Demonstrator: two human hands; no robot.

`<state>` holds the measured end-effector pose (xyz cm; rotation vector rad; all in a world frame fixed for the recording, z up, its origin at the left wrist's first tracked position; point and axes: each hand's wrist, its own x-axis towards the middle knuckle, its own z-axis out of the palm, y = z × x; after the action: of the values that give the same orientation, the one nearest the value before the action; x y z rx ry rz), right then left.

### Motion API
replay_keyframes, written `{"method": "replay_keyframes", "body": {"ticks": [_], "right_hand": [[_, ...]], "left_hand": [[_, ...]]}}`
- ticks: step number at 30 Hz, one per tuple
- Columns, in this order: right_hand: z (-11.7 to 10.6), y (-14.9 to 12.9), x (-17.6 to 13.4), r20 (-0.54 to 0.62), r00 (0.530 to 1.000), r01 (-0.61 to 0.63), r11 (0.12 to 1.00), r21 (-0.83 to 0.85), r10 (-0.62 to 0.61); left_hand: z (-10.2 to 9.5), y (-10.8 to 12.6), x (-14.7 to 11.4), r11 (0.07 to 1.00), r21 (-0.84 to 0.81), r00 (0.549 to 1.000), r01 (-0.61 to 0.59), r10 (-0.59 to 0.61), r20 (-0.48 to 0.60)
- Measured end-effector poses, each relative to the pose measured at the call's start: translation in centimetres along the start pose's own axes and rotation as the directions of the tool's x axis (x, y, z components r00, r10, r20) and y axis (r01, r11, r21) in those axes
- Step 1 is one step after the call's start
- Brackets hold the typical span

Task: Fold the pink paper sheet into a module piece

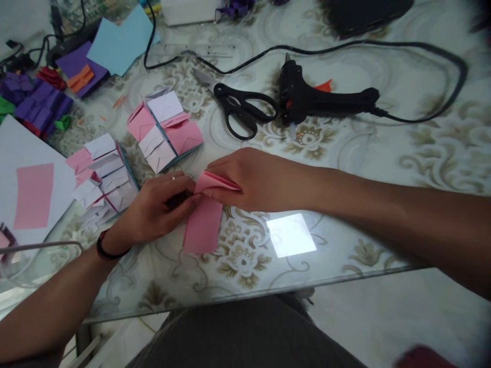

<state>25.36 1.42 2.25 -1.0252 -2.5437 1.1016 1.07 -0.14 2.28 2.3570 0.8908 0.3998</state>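
Between my two hands is a pink paper strip [203, 227], its top part folded over and its lower end hanging toward me. My left hand [159, 204] pinches the strip's left side near the fold, thumb and fingers closed. On the other side my right hand [245, 179] grips the folded upper part, with a pink flap sticking up past the thumb. The far fingertips are hidden behind the paper. Just beyond my left hand sit two folded-paper pieces, a mostly white one [105, 176] and a pink and white one [164, 128], each with a teal edge.
Black scissors [245, 107] lie beyond my hands, beside a black hot glue gun [326, 97] with a looping cord [326, 51]. Light blue paper [123, 41] and purple folded pieces [44, 105] are at far left. White paper [30, 148] bears a pink rectangle [34, 196].
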Motion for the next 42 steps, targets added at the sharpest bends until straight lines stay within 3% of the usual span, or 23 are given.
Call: {"method": "replay_keyframes", "body": {"ticks": [42], "right_hand": [[0.01, 0.01, -0.02, -0.014, 1.000, 0.011, 1.000, -0.003, -0.011]], "left_hand": [[0.05, -0.02, -0.07, 1.000, -0.027, 1.000, 0.007, -0.007, 0.006]]}}
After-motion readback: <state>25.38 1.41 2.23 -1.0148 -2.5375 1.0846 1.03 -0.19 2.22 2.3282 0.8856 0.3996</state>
